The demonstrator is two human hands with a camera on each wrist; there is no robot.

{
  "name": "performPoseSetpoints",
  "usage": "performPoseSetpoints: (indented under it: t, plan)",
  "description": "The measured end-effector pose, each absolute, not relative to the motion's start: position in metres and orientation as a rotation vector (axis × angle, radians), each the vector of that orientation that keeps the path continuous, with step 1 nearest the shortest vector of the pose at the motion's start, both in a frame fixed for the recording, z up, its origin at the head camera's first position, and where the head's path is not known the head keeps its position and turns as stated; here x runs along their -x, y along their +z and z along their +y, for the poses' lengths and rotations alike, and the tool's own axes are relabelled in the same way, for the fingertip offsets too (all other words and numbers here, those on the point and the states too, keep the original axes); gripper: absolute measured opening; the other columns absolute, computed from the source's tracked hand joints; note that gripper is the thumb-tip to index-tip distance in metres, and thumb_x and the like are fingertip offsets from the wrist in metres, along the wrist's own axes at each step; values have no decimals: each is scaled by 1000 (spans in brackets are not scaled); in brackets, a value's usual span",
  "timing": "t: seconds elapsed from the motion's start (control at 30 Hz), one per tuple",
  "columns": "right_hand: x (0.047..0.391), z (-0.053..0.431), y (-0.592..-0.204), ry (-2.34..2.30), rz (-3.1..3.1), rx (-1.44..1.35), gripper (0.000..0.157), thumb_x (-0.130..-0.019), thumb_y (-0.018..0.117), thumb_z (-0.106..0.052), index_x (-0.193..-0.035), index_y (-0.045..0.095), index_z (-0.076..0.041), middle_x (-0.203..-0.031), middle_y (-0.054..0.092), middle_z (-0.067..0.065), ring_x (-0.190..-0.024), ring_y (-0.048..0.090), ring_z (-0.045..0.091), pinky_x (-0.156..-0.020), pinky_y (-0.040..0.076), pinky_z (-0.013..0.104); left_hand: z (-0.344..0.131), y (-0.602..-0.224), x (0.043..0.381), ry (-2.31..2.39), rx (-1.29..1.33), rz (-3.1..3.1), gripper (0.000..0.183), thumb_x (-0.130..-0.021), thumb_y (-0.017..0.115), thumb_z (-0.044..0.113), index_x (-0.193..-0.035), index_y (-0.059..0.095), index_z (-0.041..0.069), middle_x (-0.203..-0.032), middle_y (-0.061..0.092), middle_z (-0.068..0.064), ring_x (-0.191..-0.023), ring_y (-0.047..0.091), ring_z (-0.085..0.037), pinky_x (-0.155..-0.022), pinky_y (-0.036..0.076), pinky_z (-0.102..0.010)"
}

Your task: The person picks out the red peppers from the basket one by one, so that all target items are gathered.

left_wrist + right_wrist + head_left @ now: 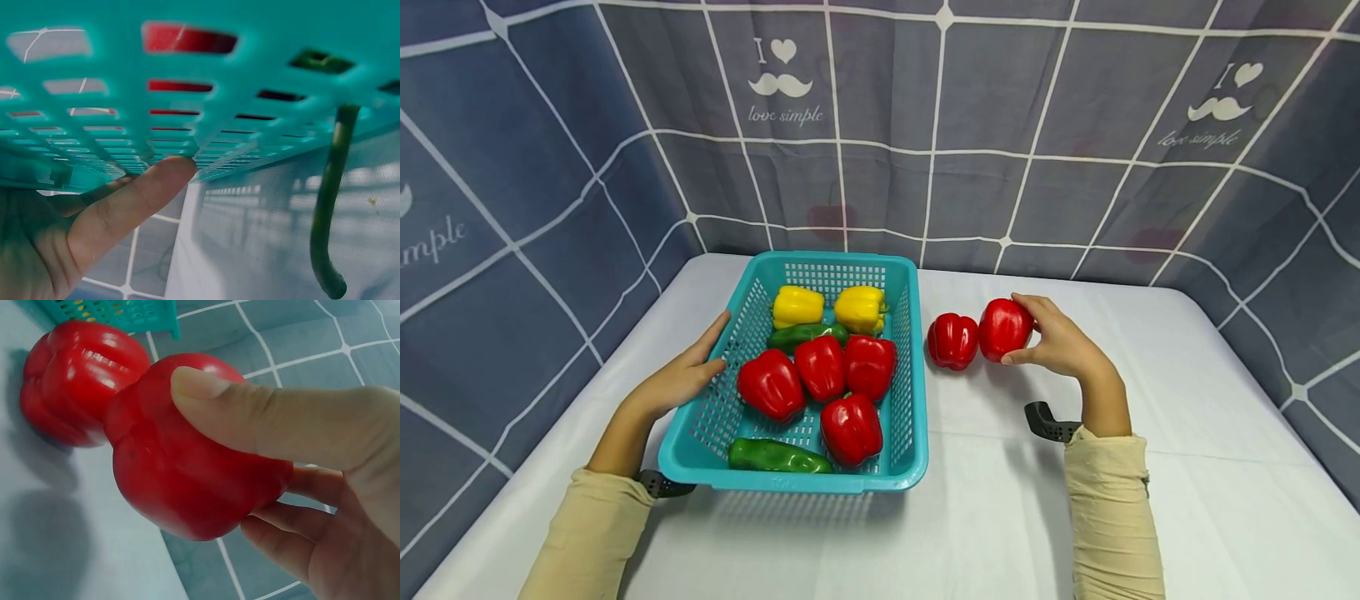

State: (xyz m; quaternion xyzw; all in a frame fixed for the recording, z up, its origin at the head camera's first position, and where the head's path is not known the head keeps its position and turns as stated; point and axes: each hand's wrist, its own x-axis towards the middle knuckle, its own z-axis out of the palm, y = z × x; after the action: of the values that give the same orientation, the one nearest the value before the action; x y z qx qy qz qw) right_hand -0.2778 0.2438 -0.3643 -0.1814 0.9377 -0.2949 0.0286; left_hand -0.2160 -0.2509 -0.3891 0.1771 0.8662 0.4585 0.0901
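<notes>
The turquoise basket (pixel 820 482) takes up the centre-left of the frame, its far rim close to the checked curtain (pixel 985 92) and its near rim over the white tablecloth (pixel 985 517), which runs down to the bottom of the frame. Its right rim is just beside a red bell pepper (pixel 953 342) right of centre, so the gap there is slim. Farther right, a broad sweep of cloth spreads from my wrist to the curtain along the right of the frame; on the left, only a slanting strip separates basket and curtain.

My left hand (pixel 681 379), left of centre, rests on the basket's left side with fingers extended; by the wrist view, they lie along the outer mesh, near a curved green stem (pixel 328 206) poking through a hole.

My right hand (pixel 1056 337) grasps the gripped red pepper (pixel 1004 331), right of centre, between thumb and fingers, right next to the other one. It is plump, glossy and evenly deep red, with rounded lobes and a creased hollow facing the wrist camera.

In the basket, four more red peppers (pixel 869 367) cluster around the middle, two yellow bell peppers (pixel 797 306) sit toward the top, one long green pepper (pixel 808 336) lies between these groups, and another (pixel 778 456) lies along the near wall.
</notes>
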Motion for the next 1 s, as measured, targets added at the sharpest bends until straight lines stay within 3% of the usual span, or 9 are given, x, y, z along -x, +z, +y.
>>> performPoseSetpoints:
  t: [0.13,0.53,1.0]
  plan:
    - [280,245,-368,-891,2887,540,91,-68,77,-16,-142,26,0,-141,28,23,-127,31,40,-99,30,59,-251,-389,216,1363,-497,2568,72,-89,31,4,-146,-12,9,-151,-8,-23,-130,14,-45,-81,48,-48]
    - [285,248,-378,-896,2888,542,89,-69,77,-16,-140,28,3,-140,29,25,-127,30,41,-100,29,59,-248,-385,214,1396,-478,2530,73,-89,32,-1,-146,-13,9,-150,-7,-25,-129,14,-51,-81,46,-57]
    - [288,249,-383,-880,2877,517,90,-68,77,-17,-141,27,2,-140,28,25,-126,30,41,-100,29,59,-248,-385,214,1407,-469,2517,73,-88,31,-1,-145,-13,9,-150,-6,-26,-127,18,-52,-78,48,-55]
